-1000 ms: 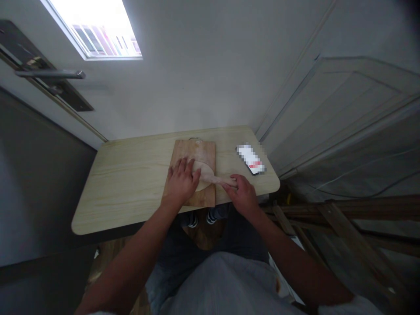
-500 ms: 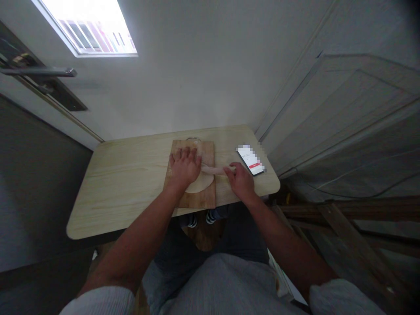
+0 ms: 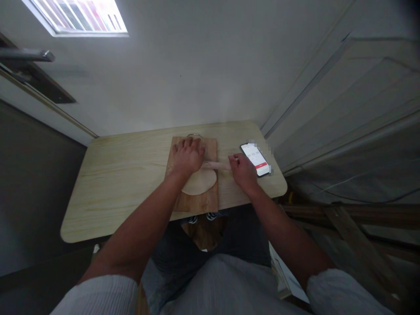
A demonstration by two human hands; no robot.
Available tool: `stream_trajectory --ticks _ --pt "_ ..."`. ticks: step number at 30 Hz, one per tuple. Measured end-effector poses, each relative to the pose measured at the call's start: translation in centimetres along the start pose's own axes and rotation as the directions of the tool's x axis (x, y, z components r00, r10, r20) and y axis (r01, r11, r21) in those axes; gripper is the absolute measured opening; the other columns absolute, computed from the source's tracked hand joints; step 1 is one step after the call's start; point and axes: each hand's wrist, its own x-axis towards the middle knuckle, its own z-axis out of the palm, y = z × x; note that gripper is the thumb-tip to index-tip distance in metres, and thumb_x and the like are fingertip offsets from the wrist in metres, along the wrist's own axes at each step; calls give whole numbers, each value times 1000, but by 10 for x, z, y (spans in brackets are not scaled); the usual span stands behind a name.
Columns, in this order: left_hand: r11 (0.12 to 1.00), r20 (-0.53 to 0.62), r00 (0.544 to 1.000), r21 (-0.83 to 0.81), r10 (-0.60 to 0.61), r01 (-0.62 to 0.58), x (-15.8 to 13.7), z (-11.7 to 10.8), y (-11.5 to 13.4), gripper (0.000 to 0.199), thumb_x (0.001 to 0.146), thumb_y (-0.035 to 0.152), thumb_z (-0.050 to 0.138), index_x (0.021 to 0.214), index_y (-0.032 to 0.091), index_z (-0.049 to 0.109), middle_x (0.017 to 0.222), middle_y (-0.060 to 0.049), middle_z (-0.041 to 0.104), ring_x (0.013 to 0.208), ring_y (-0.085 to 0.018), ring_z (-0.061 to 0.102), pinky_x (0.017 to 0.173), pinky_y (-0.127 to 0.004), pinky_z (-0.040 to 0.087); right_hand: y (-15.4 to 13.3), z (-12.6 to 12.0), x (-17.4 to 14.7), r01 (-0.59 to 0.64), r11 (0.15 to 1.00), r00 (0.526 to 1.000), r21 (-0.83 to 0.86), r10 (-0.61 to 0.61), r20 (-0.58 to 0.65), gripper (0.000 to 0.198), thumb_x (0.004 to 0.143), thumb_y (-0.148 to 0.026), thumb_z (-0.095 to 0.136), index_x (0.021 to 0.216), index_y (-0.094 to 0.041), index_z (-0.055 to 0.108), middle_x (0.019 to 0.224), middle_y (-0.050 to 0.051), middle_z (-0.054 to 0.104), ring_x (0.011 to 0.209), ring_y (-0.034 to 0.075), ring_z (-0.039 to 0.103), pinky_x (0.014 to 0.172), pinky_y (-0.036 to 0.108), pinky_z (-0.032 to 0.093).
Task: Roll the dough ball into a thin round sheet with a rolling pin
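My right hand (image 3: 243, 172) is closed around the right end of a pale wooden rolling pin (image 3: 217, 166), just past the board's right edge. My left hand (image 3: 188, 155) lies palm down over the pin's other end, its fingers stretched out toward the far side; that part of the pin is hidden. Nearer to me, a flat, rounded sheet of pale dough (image 3: 199, 182) shows on the wooden cutting board (image 3: 197, 203). The left hand covers the dough's far left part.
The board lies on a light wood-grain table (image 3: 114, 175) against a white door. A phone (image 3: 258, 159) with a lit screen rests to the right, close beside my right hand. A metal door handle (image 3: 28, 54) juts out at upper left. Wooden beams (image 3: 348, 216) stand at lower right.
Both hands and the rolling pin have moved away from me toward the board's far end. More of the dough's near part is uncovered. The camera view has shifted slightly.
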Motion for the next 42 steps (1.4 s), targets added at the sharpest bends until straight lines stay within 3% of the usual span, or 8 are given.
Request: stream_trajectory --ticks 11,17,26,30,35,42 --pt "1000 26 1000 -10 6 -6 15 1 0 52 102 51 23 141 28 48 149 -10 49 134 -34 42 109 -56 32 -3 1 15 -23 998 999 -56 25 44 43 103 -45 35 94 -20 68 88 8 71 76 21 59 63 31 30" --pt "1000 10 1000 -19 2 -2 7 0 0 51 102 50 23 139 28 51 152 -9 47 137 -34 39 111 -57 29 0 2 7 12 991 999 -136 -5 50 43 104 -41 33 89 -19 67 84 8 69 73 20 57 64 31 29" --pt "1000 -2 1000 -9 10 -10 -34 -13 4 52 101 50 29 139 24 52 151 -11 50 137 -34 42 114 -53 28 3 -4 -40 168 969 985 -180 -171 -1 47 105 -41 31 87 -18 68 86 10 65 84 22 55 75 33 36" --pt "999 -14 999 -20 50 -50 -61 -18 1 52 101 49 28 139 22 53 153 -11 48 140 -32 40 117 -52 27 0 -10 -69 189 974 981 -124 -194 -29 40 104 -42 36 104 -17 68 99 12 65 94 24 55 78 33 37" --pt "998 -21 999 -25 49 -50 -97 -18 -4 55 102 49 26 148 25 43 158 -7 44 149 -28 31 120 -51 24 -5 -16 -103 220 970 974 -107 -225 -29 38 102 -46 43 119 -18 64 108 13 65 101 26 55 83 36 38" --pt "997 -36 999 -69 37 -40 -129 -13 -12 60 102 50 29 155 22 34 161 -9 38 152 -28 25 122 -54 22 -9 -23 -131 246 963 969 -112 -247 2 34 101 -43 48 119 -18 63 108 12 67 100 26 58 85 37 38"
